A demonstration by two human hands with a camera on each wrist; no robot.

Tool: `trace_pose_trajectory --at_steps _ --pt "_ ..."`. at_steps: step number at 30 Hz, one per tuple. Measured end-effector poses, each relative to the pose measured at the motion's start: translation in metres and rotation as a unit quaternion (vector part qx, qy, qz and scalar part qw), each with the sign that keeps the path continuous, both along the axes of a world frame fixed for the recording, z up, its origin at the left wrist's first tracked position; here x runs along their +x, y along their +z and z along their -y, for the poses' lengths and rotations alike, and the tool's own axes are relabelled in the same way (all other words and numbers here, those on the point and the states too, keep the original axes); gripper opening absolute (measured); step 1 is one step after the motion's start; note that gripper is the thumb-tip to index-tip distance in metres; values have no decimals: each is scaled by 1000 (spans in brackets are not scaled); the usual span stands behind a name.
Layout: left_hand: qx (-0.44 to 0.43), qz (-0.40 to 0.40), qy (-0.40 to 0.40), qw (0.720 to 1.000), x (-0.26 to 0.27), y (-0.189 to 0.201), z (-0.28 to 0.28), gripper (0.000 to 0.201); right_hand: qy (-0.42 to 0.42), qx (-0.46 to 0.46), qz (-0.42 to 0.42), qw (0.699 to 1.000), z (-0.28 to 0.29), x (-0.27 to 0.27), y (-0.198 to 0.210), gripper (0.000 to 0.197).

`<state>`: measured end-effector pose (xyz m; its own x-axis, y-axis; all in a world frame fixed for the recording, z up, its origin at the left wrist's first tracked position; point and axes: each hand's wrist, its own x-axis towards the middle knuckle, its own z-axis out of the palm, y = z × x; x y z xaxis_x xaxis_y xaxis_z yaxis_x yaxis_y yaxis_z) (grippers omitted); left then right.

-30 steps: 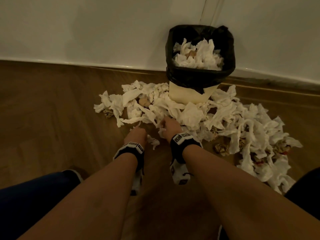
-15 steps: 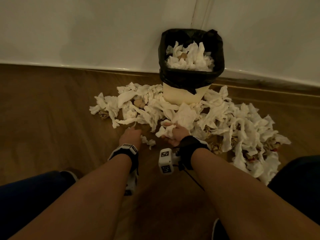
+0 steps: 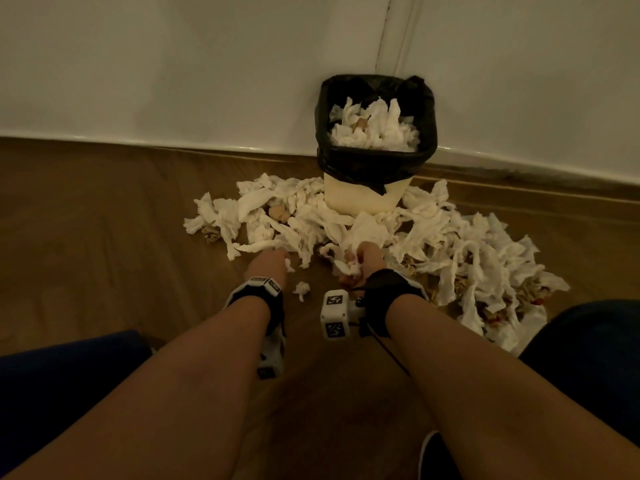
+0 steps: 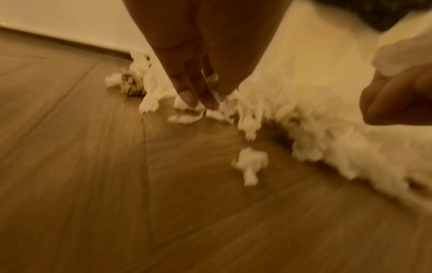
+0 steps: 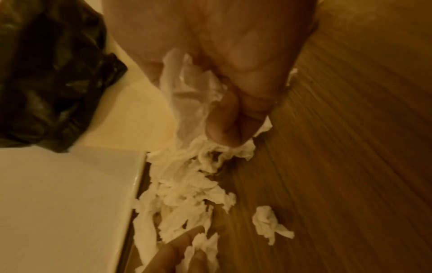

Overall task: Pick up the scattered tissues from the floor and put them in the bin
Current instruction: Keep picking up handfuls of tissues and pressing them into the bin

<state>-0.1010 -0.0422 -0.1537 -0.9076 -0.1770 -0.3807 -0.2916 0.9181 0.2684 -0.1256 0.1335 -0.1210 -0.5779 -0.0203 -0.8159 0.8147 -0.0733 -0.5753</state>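
White crumpled tissues lie heaped on the wooden floor around a cream bin with a black liner; more tissues fill it to the rim. My right hand is turned sideways just in front of the bin and grips a tissue wad that still trails into the heap. My left hand points down at the heap's near edge, its fingertips pinching a small tissue piece. One loose scrap lies on the floor between my wrists.
The bin stands against a white wall with a skirting strip along its foot. Brownish stained wads are mixed into the right of the heap. Bare floorboards stretch to the left. My dark-clad knees frame the lower corners.
My right hand has closed on a tissue wad and rolled sideways, raising it slightly off the floor. My left hand has taken a small piece at the heap's edge.
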Motion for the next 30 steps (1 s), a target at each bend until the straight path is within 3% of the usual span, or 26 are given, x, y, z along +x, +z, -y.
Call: trace_pose_trajectory --at_steps 2,5,6,10,12,14,17,19,25,27,30 --pt "18 -17 7 1000 -6 12 -6 30 25 16 -29 999 2 -5 17 60" --pt "43 -56 7 997 -14 39 -16 30 -23 97 -71 992 -1 -15 35 62" --pt "43 -75 3 996 -17 49 -19 31 -21 94 -86 992 -2 -18 45 60" --pt "73 -186 29 979 -26 100 -29 32 -82 -111 -101 985 -14 -32 97 43" --pt "64 -233 25 970 -35 126 -33 25 -69 -52 -142 986 -23 -36 128 36" --pt "67 -257 6 964 -44 153 -37 27 -62 -1 -195 979 -32 -42 155 47" --pt "49 -291 -16 955 -60 197 -49 21 -66 -13 -241 968 -44 -57 191 55" --pt "25 -302 -39 952 -73 221 -55 22 -61 -37 -254 965 -51 -69 210 43" --pt "-40 -270 -124 954 -116 268 -75 20 -6 90 -318 944 -66 -96 207 27" --pt "-43 -268 -144 952 -129 268 -85 21 19 169 -356 919 -69 -103 193 31" --pt "-36 -249 -146 957 -140 251 -99 22 -9 262 -414 872 -68 -111 184 24"
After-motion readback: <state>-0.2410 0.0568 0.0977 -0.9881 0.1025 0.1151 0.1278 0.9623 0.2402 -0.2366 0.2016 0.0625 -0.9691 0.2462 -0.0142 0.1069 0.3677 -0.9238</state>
